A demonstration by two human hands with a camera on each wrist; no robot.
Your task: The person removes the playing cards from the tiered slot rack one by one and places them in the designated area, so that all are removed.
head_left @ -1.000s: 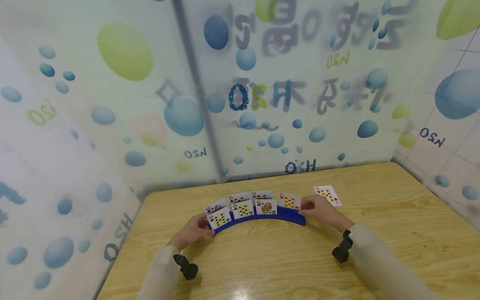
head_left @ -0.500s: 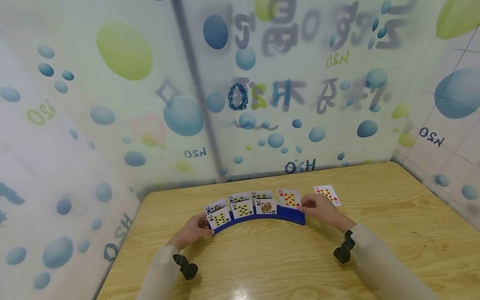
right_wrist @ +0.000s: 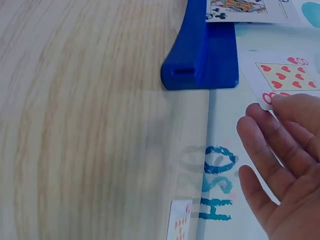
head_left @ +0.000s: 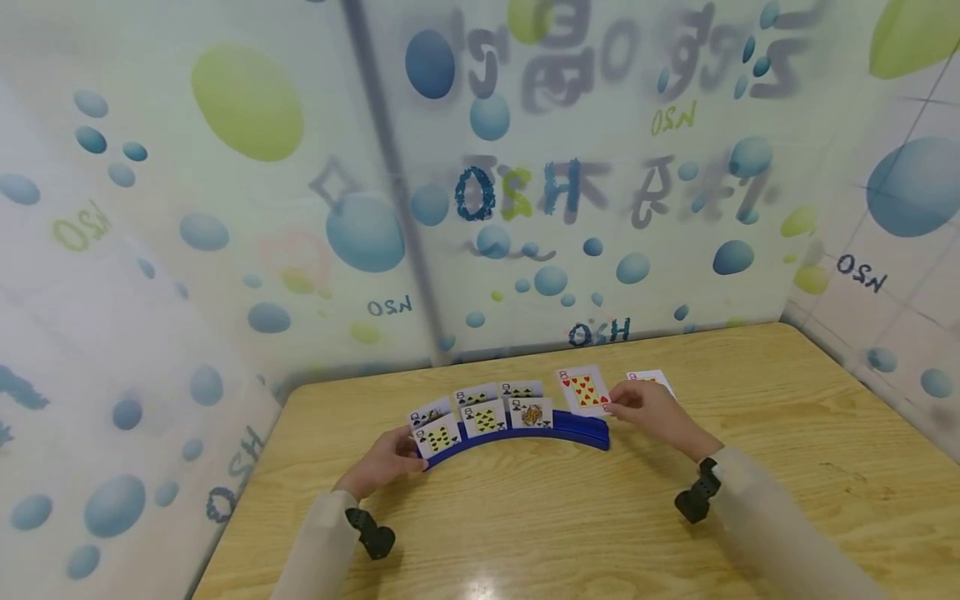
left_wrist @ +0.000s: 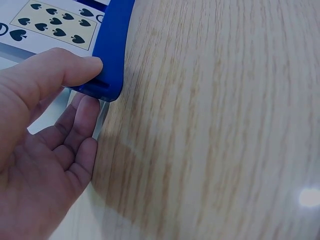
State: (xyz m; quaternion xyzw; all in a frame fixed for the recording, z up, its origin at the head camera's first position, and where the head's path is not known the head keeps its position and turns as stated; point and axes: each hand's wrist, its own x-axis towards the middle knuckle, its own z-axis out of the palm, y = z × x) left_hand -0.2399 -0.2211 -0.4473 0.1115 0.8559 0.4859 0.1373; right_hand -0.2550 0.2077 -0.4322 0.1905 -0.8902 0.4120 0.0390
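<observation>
A curved blue card holder (head_left: pixel 581 427) stands on the table with several cards upright in two rows. In the head view my left hand (head_left: pixel 382 461) grips its left end; the left wrist view shows the thumb (left_wrist: pixel 82 70) on top and fingers curled beneath, beside a spade card (left_wrist: pixel 55 22). My right hand (head_left: pixel 656 414) pinches the eight of hearts (head_left: pixel 585 390) by its lower right corner. That card is raised behind the holder's right end, and in the right wrist view it is apart from the holder. A queen of clubs (head_left: pixel 532 413) stands nearest to that end.
Behind my right hand a nine of hearts (head_left: pixel 651 377) lies face up on the wooden table (head_left: pixel 525 517), partly hidden. A wall sheet (head_left: pixel 495 333) with printed bubbles hangs along the table's back edge. Other walls rise at both sides.
The eight of hearts has come up from the holder's back right part, lifted by my right hand. It now hides less behind the holder. My left hand has stayed in place.
</observation>
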